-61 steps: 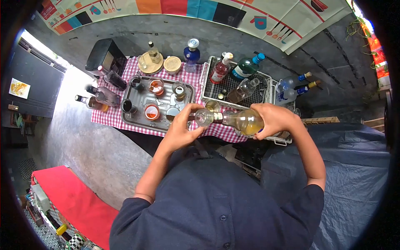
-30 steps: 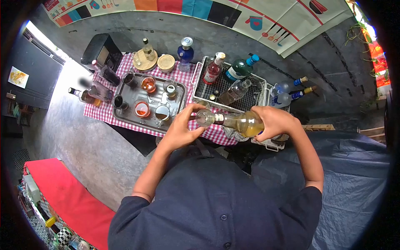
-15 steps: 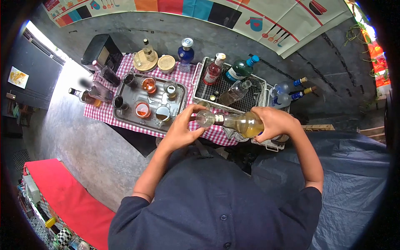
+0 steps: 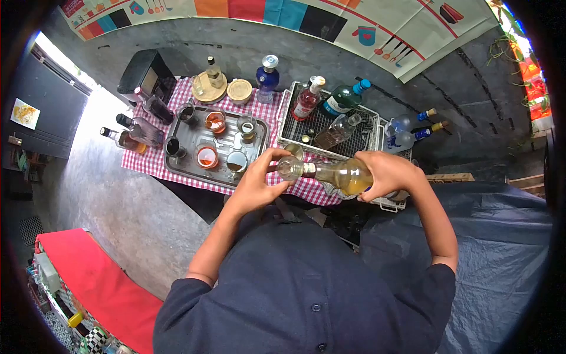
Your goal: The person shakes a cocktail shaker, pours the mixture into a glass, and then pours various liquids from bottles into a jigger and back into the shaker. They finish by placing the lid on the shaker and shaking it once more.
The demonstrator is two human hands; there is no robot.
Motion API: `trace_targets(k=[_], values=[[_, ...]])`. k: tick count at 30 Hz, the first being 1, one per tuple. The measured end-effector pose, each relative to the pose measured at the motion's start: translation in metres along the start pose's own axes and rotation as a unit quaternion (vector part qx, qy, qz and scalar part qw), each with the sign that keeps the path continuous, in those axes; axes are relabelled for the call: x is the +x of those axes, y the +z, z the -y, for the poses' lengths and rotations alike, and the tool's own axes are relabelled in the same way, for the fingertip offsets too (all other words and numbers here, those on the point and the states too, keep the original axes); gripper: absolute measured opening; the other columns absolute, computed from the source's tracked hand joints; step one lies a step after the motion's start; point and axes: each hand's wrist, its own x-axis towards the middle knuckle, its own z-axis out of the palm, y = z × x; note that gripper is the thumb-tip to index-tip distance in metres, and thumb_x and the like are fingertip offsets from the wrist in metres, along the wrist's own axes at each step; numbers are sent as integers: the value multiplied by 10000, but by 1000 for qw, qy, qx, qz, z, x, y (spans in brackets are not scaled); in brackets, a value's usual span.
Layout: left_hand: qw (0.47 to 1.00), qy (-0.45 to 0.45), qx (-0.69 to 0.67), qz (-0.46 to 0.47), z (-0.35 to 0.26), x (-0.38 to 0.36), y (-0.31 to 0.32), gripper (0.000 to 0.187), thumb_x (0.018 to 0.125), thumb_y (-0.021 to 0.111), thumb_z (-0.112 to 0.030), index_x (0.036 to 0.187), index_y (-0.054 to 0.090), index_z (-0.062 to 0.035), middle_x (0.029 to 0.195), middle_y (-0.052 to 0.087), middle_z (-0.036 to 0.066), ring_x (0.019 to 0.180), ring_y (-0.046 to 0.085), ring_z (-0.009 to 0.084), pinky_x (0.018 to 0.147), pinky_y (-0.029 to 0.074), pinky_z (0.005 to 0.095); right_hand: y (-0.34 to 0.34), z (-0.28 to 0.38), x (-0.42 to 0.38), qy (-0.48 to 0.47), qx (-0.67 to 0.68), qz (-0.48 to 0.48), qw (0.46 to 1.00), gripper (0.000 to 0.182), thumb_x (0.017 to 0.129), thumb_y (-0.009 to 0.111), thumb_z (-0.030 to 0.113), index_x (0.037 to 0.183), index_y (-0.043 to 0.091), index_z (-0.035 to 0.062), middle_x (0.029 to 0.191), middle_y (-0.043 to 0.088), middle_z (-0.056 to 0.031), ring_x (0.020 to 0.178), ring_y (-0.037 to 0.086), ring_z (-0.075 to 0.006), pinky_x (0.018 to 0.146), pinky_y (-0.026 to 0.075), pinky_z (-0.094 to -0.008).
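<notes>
L hand point(image 4: 259, 180) has fingers wrapped round the glass point(image 4: 289, 169); R hand point(image 4: 389, 174) has fingers holding the bottle point(image 4: 349, 177) near its base, tipped, neck twd 9 o'clock at the glass, prob. so liquid can reach it; tray point(image 4: 229, 141) at 10, crate point(image 4: 364, 133) at 12 limit room; some gap twd 6, betw. bench point(image 4: 311, 190) edge & torso point(image 4: 283, 277).

Near the tray point(image 4: 230, 139), the left hand point(image 4: 259, 182) holds a glass point(image 4: 288, 169); the right hand point(image 4: 389, 172), a tilted bottle point(image 4: 348, 177), neck toward the glass; right of the tray, a wire basket point(image 4: 362, 138).
</notes>
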Motion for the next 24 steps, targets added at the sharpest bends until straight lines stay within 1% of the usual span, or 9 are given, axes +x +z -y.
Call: trace_targets(k=[1, 4, 12, 24], values=[[1000, -3, -2, 0, 0, -1, -2, 494, 793, 752, -45, 1246, 555, -26, 1196, 635, 114, 1135, 629, 231, 1015, 508, 385, 0, 2, 1, 0, 0, 0, 1000, 615, 576, 830, 352, 1003, 574, -9, 901, 652, -202, 855, 658, -374, 744, 521, -431], [1000, 12, 12, 5, 3, -2, -10, 502, 790, 761, -30, 1240, 542, -8, 1180, 632, 98, 1128, 616, 183, 992, 514, 353, 1, 7, 6, 0, 1, 1, 1000, 616, 576, 831, 350, 1004, 574, -11, 902, 653, -200, 855, 659, -372, 745, 522, -432], [1000, 6, 20, 12, 0, -5, -29, 504, 791, 755, -32, 1246, 540, -17, 1187, 624, 93, 1115, 624, 179, 984, 525, 357, 8, 18, 15, -10, -9, -20, 1000, 617, 581, 834, 358, 999, 573, -14, 887, 655, -201, 857, 662, -376, 753, 525, -435], [998, -25, -8, 54, 0, -3, -44, 526, 798, 765, -21, 1266, 525, -25, 1205, 617, 85, 1145, 606, 162, 999, 511, 341, 16, 35, 14, 16, 28, -39, 999, 628, 584, 822, 392, 990, 573, -17, 913, 654, -212, 884, 656, -382, 760, 522, -441]])
